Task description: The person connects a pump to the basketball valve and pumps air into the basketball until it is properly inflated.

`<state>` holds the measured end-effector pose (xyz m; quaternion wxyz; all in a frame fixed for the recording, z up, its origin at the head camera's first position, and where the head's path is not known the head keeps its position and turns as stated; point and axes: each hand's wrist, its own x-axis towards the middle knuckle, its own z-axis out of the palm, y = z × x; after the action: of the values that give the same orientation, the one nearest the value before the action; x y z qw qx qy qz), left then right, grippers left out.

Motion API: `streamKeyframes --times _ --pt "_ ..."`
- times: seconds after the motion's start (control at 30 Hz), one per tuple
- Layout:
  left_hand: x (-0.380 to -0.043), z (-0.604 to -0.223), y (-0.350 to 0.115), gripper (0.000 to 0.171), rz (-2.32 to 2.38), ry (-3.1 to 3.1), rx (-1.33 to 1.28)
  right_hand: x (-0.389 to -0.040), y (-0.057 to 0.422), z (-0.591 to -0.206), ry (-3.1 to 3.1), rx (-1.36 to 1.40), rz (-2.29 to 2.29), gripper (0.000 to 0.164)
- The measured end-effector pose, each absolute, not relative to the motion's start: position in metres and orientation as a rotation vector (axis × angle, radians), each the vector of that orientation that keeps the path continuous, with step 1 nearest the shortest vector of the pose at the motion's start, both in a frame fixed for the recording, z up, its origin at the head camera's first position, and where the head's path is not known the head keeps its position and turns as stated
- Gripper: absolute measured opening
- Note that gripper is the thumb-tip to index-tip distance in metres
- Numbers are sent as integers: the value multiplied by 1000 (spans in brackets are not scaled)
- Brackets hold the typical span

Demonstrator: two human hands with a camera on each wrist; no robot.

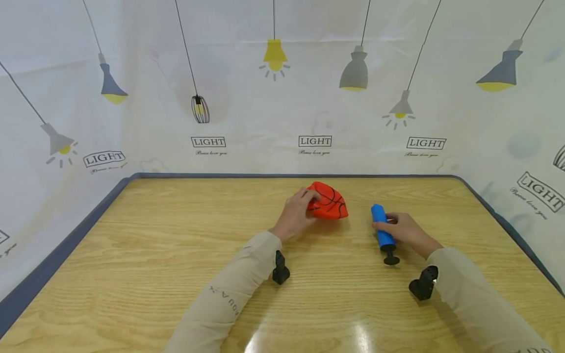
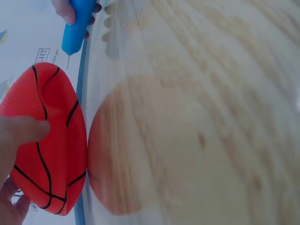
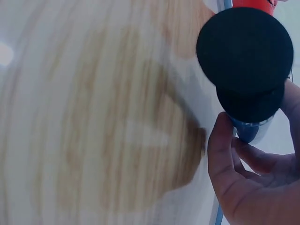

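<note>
A partly deflated, dented red basketball (image 1: 328,201) with black lines is gripped at its left side by my left hand (image 1: 297,213). In the left wrist view the thumb presses on the ball's (image 2: 51,154) creased face, with fingers round its far side. To the right, my right hand (image 1: 403,229) grips a blue hand pump (image 1: 382,228) by its barrel, thumb on one side and fingers on the other. The pump's black handle points toward me, and its round end (image 3: 244,51) fills much of the right wrist view. A thin needle shows at the pump's (image 2: 77,28) far tip.
Both hands work over a glossy wooden table (image 1: 176,255) with a dark blue edge (image 1: 282,175). Behind and at the sides hangs a white backdrop (image 1: 247,108) printed with lamps. Black camera mounts (image 1: 280,268) sit at both wrists.
</note>
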<state>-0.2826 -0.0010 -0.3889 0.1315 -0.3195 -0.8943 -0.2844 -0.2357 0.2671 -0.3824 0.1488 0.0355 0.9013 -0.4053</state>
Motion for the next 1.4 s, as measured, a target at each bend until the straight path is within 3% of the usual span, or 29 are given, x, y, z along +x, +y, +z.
streamKeyframes --times 0.73,1.1,1.4 --pt "-281 -389 3 47 -923 -2472 -835 -232 265 -379 2536 119 -1227 81" --pt "-278 -385 3 26 -1018 -2403 -828 -229 263 -376 2545 75 -1243 80" --pt "-277 -382 2 16 -1038 -2450 -807 -227 259 -374 2525 86 -1252 93"
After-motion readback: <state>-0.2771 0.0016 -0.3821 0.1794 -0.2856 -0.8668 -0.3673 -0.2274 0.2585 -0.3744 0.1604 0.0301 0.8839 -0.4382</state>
